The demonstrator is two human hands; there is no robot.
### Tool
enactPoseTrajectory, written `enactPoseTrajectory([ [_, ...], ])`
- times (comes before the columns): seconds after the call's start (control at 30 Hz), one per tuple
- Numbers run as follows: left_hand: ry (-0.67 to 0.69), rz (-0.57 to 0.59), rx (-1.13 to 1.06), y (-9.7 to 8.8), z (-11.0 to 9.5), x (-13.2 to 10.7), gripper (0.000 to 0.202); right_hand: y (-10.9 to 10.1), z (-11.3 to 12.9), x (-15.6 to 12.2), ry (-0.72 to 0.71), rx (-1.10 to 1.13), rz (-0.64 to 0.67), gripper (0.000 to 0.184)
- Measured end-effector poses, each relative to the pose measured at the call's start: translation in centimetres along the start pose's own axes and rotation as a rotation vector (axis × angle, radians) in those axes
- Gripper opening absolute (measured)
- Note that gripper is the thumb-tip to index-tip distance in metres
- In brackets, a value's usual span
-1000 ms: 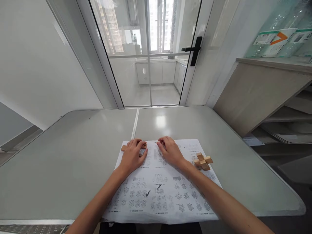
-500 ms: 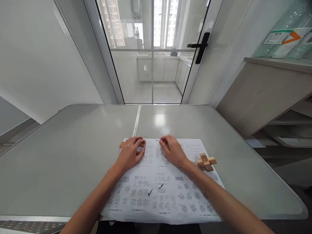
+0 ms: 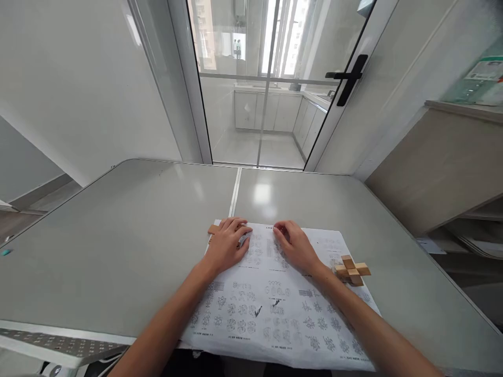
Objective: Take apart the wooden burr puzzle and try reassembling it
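Paper (image 3: 283, 277) beneath | left hand (image 3: 227, 247): spread over wooden piece (image 3: 212, 229) | right hand (image 3: 297, 247): curled, grip unclear

A glossy grey table (image 3: 118, 235) with a pale seam (image 3: 234, 191) carries a printed paper sheet (image 3: 281, 293) at its near edge.

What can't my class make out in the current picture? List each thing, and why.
All in the head view:
- Wooden piece: mostly covered by the left hand.
- Whether the right hand holds anything: its own curled pose hides the inside.
- Fine print on the paper sheet: too small to read.
- Greenish containers: cut off by the right edge.
- Teal item: too small to identify.
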State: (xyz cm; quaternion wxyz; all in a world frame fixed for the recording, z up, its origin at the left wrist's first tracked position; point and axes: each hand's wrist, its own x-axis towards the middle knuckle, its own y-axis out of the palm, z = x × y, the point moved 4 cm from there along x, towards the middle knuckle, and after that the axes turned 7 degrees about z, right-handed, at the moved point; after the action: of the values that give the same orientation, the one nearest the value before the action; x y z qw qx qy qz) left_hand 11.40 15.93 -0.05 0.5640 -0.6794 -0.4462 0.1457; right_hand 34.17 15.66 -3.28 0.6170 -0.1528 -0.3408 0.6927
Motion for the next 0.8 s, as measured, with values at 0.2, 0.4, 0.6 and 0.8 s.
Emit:
enactPoseTrajectory([
  [0.2,0.003,-0.027,0.008,0.4,0.2,-0.3,0.021,0.1,-0.3,-0.1,-0.006,-0.015,0.017,0.028],
  [0.4,0.009,-0.032,0.008,0.6,0.2,-0.4,0.025,-0.1,0.3,-0.2,0.002,-0.023,0.032,0.030],
  [0.6,0.000,-0.033,-0.041,0.7,0.0,-0.7,0.028,-3.5,1.0,-3.8,0.030,-0.163,0.197,0.038],
  [0.8,0.011,-0.015,-0.040,0.8,-0.1,-0.8,0.029,-9.1,-2.3,-8.6,0.011,-0.562,0.134,0.042],
])
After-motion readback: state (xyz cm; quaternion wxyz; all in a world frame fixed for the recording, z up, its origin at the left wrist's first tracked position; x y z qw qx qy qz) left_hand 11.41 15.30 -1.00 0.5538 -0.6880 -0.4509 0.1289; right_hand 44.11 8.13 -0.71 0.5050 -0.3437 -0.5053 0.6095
